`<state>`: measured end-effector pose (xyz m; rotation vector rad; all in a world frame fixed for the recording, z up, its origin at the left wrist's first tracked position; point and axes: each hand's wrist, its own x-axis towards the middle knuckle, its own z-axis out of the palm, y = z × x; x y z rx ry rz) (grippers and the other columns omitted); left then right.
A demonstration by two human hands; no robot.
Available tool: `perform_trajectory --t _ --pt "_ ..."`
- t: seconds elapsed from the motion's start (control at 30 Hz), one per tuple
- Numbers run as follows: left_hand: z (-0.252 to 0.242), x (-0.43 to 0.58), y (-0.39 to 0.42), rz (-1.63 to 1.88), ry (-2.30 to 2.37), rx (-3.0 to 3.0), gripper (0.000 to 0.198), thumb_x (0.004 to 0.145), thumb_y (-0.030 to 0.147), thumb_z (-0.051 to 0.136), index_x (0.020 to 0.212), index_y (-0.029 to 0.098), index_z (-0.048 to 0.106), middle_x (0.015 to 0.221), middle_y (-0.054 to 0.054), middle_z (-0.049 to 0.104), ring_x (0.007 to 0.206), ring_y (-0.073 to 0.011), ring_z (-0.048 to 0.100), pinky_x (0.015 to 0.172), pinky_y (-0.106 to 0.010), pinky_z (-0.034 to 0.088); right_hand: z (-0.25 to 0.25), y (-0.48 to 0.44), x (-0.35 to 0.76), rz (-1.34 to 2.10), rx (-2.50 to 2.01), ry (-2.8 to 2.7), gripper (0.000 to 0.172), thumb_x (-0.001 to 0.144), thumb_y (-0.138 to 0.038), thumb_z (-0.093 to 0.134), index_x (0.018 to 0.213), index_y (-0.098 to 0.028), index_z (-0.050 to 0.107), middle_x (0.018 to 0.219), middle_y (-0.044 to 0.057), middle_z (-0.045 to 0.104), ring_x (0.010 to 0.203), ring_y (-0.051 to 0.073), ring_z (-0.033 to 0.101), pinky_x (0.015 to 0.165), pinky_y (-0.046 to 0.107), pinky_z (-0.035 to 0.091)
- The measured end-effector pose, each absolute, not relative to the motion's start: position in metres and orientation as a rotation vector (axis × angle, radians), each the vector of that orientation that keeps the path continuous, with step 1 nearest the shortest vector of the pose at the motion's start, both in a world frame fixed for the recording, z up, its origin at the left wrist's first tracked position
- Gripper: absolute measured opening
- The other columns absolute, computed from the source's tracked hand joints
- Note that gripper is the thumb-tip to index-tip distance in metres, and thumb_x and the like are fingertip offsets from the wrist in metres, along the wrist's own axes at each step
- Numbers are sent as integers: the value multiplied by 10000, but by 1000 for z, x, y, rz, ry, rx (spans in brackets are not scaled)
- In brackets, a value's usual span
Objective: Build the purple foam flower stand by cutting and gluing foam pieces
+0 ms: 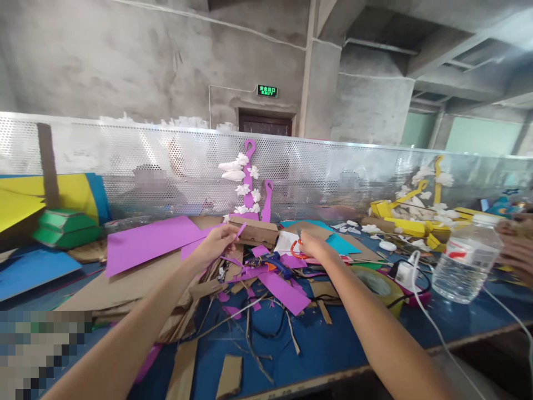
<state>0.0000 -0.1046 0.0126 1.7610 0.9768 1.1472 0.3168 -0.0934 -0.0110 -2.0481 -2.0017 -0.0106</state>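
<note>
forearms (358, 300) outstretched, left fingers (230, 233) pinching a purple strip (241, 230), right fingers (305, 245) curled round an orange handle (293, 249)

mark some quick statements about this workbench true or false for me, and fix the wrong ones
1. The left hand holds a thin purple strip. True.
2. The right hand grips a green cardboard block. False: it holds an orange looped handle.
3. A clear plastic water bottle stands upright on the blue table. True.
4. The blue plastic glue gun is in the left hand's fingers. False: it lies among flat purple scraps.
</note>
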Motion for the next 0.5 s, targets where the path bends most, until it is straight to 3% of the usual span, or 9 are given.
perform_trajectory --t 0.17,0.3,0.37,0.5 --pt "11 0 -101 955 1044 1975 292 785 321 679 1054 207 687 811 -20 664 654 -144 626 586 -272 539 -9 -96 326 -13 -2046 -2063 171 817 -214 706 974 -145 706 975 157 746 925 270 699 674 278 404" --pt "10 1 -103 895 1044 1995 295 784 356 689 1033 199 665 865 -47 724 712 -169 683 610 -292 555 6 -101 328 -107 -1975 -2044 159 848 -192 663 992 -143 709 994 166 738 984 275 678 720 286 408" --pt "10 3 -104 872 1065 2021 276 781 371 697 990 198 650 840 -47 737 730 -177 696 614 -290 552 12 -104 320 -86 -1776 -2067 191 892 -258 636 1052 -179 704 1008 131 743 965 249 677 723 276 414" --pt "8 6 -107 800 1084 2102 250 788 402 687 934 205 638 755 -38 741 688 -188 700 566 -277 519 13 -113 284 309 -1171 -2223 309 956 -464 563 1125 -245 700 972 60 754 819 189 687 677 255 448"
